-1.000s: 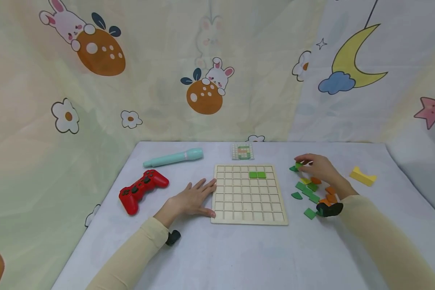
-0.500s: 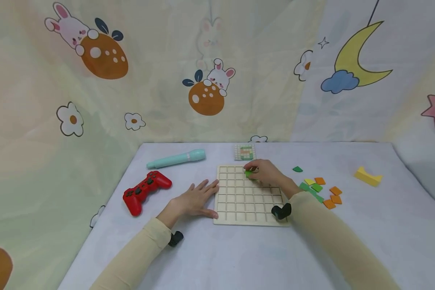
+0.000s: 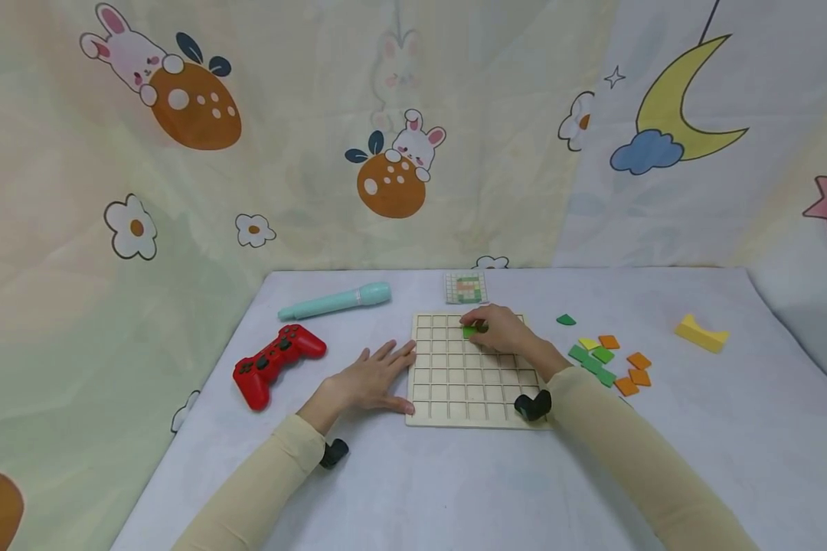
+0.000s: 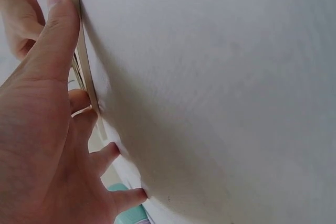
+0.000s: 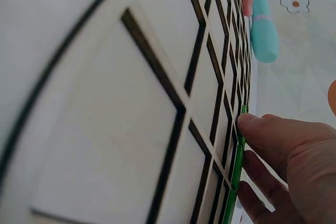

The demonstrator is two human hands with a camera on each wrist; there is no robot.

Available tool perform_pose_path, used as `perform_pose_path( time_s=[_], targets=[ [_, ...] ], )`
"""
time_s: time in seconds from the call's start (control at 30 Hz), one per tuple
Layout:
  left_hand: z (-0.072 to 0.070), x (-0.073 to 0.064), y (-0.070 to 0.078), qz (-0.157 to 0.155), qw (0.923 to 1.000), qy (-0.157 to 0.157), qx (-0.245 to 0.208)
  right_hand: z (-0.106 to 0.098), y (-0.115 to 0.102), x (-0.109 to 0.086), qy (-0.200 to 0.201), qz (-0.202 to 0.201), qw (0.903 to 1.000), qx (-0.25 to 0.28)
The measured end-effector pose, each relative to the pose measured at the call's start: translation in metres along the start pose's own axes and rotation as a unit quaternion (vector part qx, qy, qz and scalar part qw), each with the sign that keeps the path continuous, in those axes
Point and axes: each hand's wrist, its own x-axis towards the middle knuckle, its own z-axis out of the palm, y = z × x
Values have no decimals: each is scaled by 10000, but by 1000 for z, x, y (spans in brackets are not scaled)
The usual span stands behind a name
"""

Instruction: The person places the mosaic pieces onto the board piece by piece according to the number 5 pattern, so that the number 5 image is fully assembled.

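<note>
A wooden grid board (image 3: 448, 390) lies on the white table, its squares marked off by grooves. My left hand (image 3: 368, 381) rests at the board's left edge with fingers spread; in the left wrist view its thumb (image 4: 59, 30) touches the edge. Over the upper rows, my right hand (image 3: 506, 330) pinches a small green tile (image 3: 469, 333) at the board's surface. Seen from the right wrist, green tiles (image 5: 239, 163) line up in the grid beside the fingers. In the head view that hand covers the squares right of the tile.
Right of the board lie several loose green (image 3: 590, 364), orange (image 3: 639, 360) and yellow tiles (image 3: 588, 343). Farther right is a yellow notched block (image 3: 701, 334). A patterned card (image 3: 465, 288) sits behind the board. A red game controller (image 3: 276, 363) and a teal microphone-shaped stick (image 3: 334, 301) lie left.
My right hand has moved left from the loose pieces to the board's upper rows, carrying a green tile. In the last half second it shifted only slightly. The left hand stays at the board's edge.
</note>
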Motion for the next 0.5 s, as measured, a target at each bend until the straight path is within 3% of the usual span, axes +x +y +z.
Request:
perform_pose_path(
  time_s=[0.3, 0.5],
  targets=[
    [3, 1, -1, -16, 10000, 3, 57, -19, 5, -13, 150, 220, 9996, 27],
    [2, 1, -2, 31, 10000, 80, 39, -48, 25, -41, 406, 305, 9986, -121]
  ],
)
